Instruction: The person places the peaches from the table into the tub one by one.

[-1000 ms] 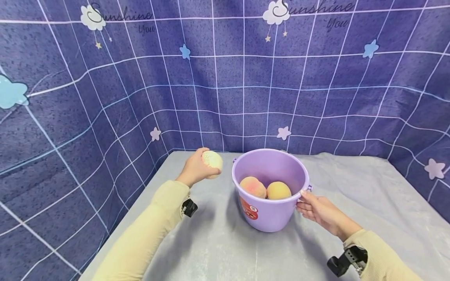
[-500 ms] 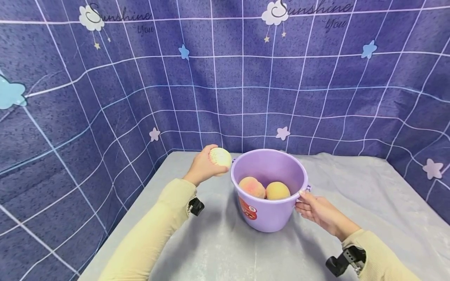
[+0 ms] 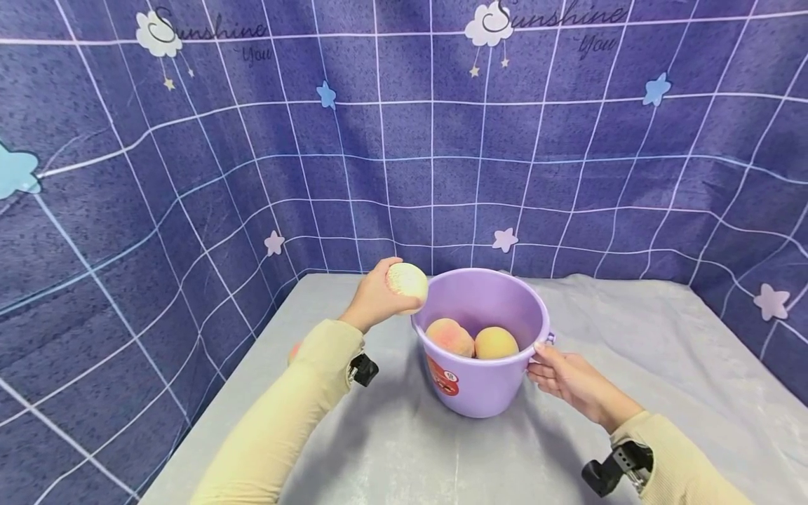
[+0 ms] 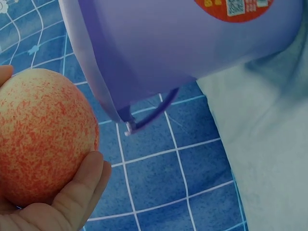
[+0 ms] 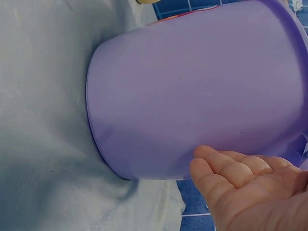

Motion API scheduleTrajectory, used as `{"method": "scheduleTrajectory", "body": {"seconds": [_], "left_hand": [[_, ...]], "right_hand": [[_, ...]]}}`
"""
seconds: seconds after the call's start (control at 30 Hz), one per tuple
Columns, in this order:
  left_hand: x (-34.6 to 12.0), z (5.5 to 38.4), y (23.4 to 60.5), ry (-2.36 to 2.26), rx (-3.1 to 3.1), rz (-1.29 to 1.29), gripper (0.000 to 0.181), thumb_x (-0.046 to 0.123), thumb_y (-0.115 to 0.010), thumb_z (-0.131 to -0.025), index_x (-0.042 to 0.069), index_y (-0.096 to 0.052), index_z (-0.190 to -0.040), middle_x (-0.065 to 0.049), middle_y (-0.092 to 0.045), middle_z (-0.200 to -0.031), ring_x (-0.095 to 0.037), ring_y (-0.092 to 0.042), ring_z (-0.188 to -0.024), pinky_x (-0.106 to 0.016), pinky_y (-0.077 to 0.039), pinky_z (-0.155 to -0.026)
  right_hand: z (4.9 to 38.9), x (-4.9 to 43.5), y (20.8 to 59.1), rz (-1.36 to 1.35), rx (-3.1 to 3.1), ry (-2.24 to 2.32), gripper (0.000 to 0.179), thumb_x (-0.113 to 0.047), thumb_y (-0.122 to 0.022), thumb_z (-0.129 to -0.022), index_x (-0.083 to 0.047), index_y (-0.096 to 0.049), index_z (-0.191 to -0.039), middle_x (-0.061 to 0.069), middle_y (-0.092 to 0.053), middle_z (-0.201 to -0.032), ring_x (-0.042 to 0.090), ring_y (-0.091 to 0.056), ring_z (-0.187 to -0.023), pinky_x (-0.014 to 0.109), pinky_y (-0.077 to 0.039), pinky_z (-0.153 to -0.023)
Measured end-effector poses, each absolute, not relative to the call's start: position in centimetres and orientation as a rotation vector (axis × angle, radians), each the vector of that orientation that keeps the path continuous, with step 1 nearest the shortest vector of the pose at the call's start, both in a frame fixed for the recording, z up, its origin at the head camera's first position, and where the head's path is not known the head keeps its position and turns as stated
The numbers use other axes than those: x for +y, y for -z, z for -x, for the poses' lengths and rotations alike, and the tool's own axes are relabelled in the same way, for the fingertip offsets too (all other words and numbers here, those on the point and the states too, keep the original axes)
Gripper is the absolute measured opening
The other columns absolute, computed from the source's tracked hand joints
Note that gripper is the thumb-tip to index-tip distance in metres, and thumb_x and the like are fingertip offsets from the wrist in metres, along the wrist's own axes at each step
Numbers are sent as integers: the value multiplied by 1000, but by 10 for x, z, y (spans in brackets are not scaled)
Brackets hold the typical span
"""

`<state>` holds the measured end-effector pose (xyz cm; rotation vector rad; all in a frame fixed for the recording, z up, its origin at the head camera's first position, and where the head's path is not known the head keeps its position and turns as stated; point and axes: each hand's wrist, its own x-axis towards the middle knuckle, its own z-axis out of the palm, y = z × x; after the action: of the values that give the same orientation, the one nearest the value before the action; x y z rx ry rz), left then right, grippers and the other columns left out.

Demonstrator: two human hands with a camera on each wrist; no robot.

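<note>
My left hand (image 3: 379,296) grips a pale peach (image 3: 407,282) at the left rim of the purple bucket (image 3: 486,386). The left wrist view shows that peach (image 4: 45,134) speckled red, with fingers (image 4: 79,192) curled beneath it. Inside the bucket lie a pinkish peach (image 3: 449,337) and a yellow-orange round fruit (image 3: 496,343); its floor is hidden. My right hand (image 3: 577,382) holds the bucket's right rim, thumb on the edge and the other fingers below it outside. In the right wrist view those fingers (image 5: 231,168) lie against the bucket wall.
Behind the left sleeve a reddish round thing (image 3: 294,352) shows partly on the grey-covered table (image 3: 404,449). A blue gridded curtain (image 3: 404,175) stands at the back and sides. The bucket's handle (image 4: 159,113) hangs at its far side in the left wrist view.
My left hand has carried the peach rightward, from beside the bucket to its left rim. A reddish round thing has come into sight behind the left sleeve. The right hand keeps its hold.
</note>
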<state>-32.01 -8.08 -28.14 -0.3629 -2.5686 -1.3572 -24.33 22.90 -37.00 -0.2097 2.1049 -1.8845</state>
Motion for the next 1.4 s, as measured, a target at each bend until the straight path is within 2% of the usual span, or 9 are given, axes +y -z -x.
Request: {"method": "scheduleTrajectory", "body": {"seconds": [0.93,1.4], "left_hand": [[-40,318,266,1401,-2610,452,79,13,-82,-63,10,-49,-135,-13,-58,-124,-28,-56,-109,-42,-47,-91],[-25,317,255,1113,-2856,703,76,14,-78,-62,11,-51,-133,-10,-62,-114,-23,-57,-100,-34,-47,-85]], "right_hand": [[244,225,369,210,2104,1897,71,-35,-29,-104,28,-18,-134,41,-29,-137,49,-31,-129,51,-31,-104],[244,229,369,209,2108,1893,72,-35,-28,-104,29,-18,-134,41,-30,-137,49,-31,-129,51,-30,-104]]}}
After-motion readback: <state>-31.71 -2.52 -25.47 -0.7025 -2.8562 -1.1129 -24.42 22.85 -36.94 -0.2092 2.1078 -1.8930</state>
